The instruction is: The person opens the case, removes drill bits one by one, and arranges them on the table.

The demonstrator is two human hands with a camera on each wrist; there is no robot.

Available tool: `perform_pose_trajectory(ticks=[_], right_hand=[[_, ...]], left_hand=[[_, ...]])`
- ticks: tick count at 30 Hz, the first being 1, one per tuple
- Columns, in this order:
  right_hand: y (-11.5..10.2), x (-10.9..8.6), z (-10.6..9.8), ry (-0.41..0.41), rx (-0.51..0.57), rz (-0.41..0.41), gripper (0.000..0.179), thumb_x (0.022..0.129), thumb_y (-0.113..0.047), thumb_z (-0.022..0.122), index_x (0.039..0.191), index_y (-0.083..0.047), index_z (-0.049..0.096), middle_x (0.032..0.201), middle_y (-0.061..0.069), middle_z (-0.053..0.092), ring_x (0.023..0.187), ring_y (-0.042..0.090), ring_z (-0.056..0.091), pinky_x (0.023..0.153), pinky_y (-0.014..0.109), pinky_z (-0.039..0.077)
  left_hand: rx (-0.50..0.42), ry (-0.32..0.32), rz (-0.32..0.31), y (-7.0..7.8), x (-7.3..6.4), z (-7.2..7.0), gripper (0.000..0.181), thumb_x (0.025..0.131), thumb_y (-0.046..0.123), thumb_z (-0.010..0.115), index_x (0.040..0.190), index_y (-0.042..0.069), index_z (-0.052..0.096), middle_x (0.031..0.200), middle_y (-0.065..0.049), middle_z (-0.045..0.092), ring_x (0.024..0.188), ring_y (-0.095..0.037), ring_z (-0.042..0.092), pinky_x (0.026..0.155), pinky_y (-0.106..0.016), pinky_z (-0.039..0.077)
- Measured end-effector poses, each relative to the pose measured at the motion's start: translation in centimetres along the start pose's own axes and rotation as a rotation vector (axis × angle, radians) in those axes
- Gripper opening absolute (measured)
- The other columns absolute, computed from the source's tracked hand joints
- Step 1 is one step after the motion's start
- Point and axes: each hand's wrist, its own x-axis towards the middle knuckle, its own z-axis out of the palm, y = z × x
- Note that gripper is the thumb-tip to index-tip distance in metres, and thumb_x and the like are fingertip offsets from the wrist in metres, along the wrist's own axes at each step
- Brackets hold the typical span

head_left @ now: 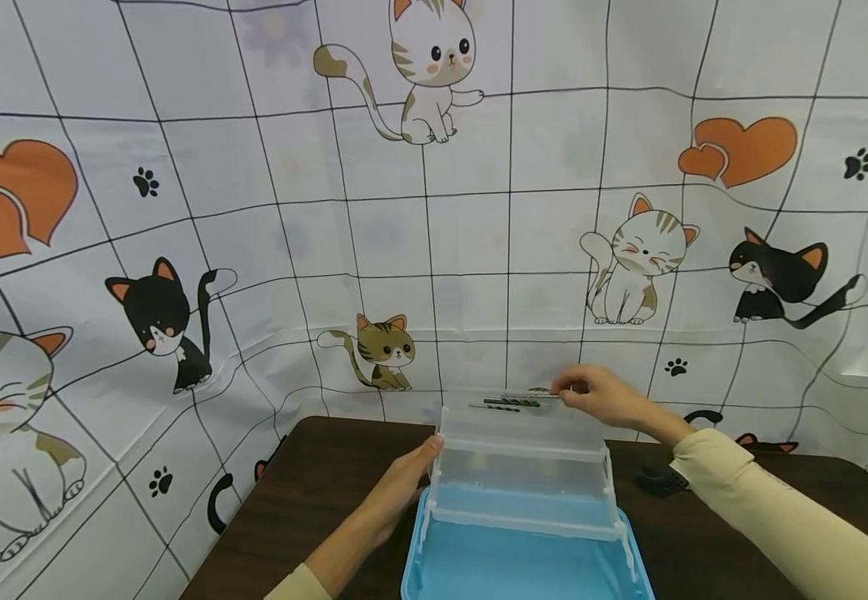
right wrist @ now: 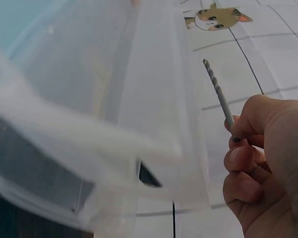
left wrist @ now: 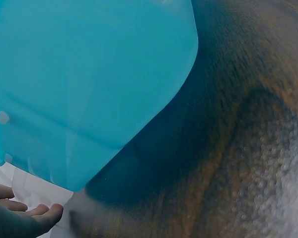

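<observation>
A drill bit (right wrist: 218, 94) with a spiral tip is pinched between the thumb and fingers of my right hand (head_left: 590, 392), above the far end of the top translucent tray (head_left: 531, 425). Several other dark drill bits (head_left: 511, 403) lie together in that tray. It belongs to a blue toolbox (head_left: 509, 567), whose clear trays are folded out in steps. My left hand (head_left: 398, 483) rests at the left edge of the top tray. In the left wrist view its loosely extended fingers (left wrist: 50, 215) are beside the translucent wall, below the blue side of the box.
The toolbox stands on a dark brown table (head_left: 314, 500). To its right, a black object (head_left: 657, 481) lies partly behind the right sleeve. A white cloth (head_left: 464, 233) printed with cats and grid lines hangs close behind the table.
</observation>
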Motion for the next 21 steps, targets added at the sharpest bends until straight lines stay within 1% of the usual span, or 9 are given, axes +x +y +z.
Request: perform_pose_trajectory(ticks=[2, 7, 9, 10, 12, 16, 18, 21], right_hand=[[0.1, -0.9, -0.6, 0.015, 0.003, 0.02, 0.015, 0.101, -0.004, 0.06, 0.11, -0.002, 0.072, 0.106, 0.008, 0.069, 0.082, 0.017, 0.059, 0.072, 0.036, 0.051], [1.1, -3.7, -2.1, 0.052, 0.015, 0.083, 0.015, 0.104, -0.009, 0.059, 0.113, -0.005, 0.071, 0.111, 0.006, 0.067, 0.099, 0.022, 0.065, 0.081, 0.039, 0.054], [1.6, -5.0, -2.6, 0.075, 0.021, 0.102, 0.015, 0.104, -0.009, 0.059, 0.113, -0.005, 0.071, 0.112, 0.006, 0.067, 0.102, 0.025, 0.065, 0.082, 0.038, 0.055], [2.0, -5.6, -2.9, 0.088, 0.02, 0.108, 0.015, 0.104, -0.009, 0.059, 0.113, -0.006, 0.071, 0.112, 0.006, 0.067, 0.102, 0.025, 0.065, 0.08, 0.037, 0.055], [2.7, -6.9, -3.4, 0.109, 0.025, 0.107, 0.015, 0.104, -0.008, 0.058, 0.113, -0.005, 0.071, 0.112, 0.008, 0.066, 0.097, 0.022, 0.065, 0.075, 0.034, 0.055], [4.5, -10.0, -4.3, 0.133, 0.024, 0.097, 0.015, 0.105, -0.004, 0.057, 0.114, -0.003, 0.069, 0.113, 0.012, 0.064, 0.087, 0.01, 0.062, 0.065, 0.031, 0.052], [5.4, -11.5, -4.6, 0.145, 0.017, 0.11, 0.015, 0.104, -0.003, 0.057, 0.113, -0.003, 0.069, 0.114, 0.013, 0.063, 0.087, 0.007, 0.062, 0.064, 0.031, 0.052], [6.9, -13.6, -4.8, 0.155, -0.016, 0.142, 0.012, 0.104, -0.004, 0.059, 0.111, -0.004, 0.069, 0.112, 0.012, 0.065, 0.091, 0.003, 0.063, 0.068, 0.03, 0.055]], left_hand=[[-0.002, 0.0, -0.001, 0.0, 0.0, 0.1, 0.077, 0.102, 0.065, 0.044, 0.158, 0.012, 0.038, 0.166, -0.013, 0.021, 0.149, -0.04, 0.021, 0.111, -0.067, 0.028], [0.006, -0.003, -0.004, -0.1, 0.0, 0.1, 0.078, 0.102, 0.065, 0.044, 0.159, 0.013, 0.037, 0.166, -0.013, 0.022, 0.149, -0.04, 0.022, 0.111, -0.066, 0.028], [0.01, 0.0, -0.001, -0.1, 0.0, 0.1, 0.077, 0.102, 0.065, 0.043, 0.158, 0.014, 0.038, 0.166, -0.012, 0.023, 0.149, -0.04, 0.023, 0.111, -0.067, 0.028], [0.011, 0.002, 0.0, -0.1, 0.0, 0.1, 0.076, 0.102, 0.065, 0.043, 0.158, 0.015, 0.039, 0.166, -0.012, 0.023, 0.149, -0.04, 0.023, 0.111, -0.067, 0.028], [0.014, 0.006, 0.004, -0.1, 0.0, 0.0, 0.075, 0.102, 0.065, 0.043, 0.158, 0.016, 0.039, 0.165, -0.012, 0.025, 0.149, -0.04, 0.024, 0.11, -0.067, 0.028], [0.02, -0.002, 0.008, -0.1, 0.0, 0.1, 0.073, 0.103, 0.064, 0.042, 0.158, 0.017, 0.04, 0.163, -0.012, 0.031, 0.148, -0.04, 0.027, 0.11, -0.067, 0.03], [0.018, -0.005, 0.007, -0.1, -0.1, 0.1, 0.072, 0.103, 0.064, 0.042, 0.157, 0.017, 0.041, 0.161, -0.012, 0.035, 0.147, -0.04, 0.029, 0.11, -0.067, 0.03], [0.008, -0.004, 0.008, 0.0, -0.1, 0.0, 0.071, 0.103, 0.065, 0.042, 0.157, 0.018, 0.042, 0.158, -0.012, 0.039, 0.146, -0.04, 0.03, 0.11, -0.067, 0.03]])
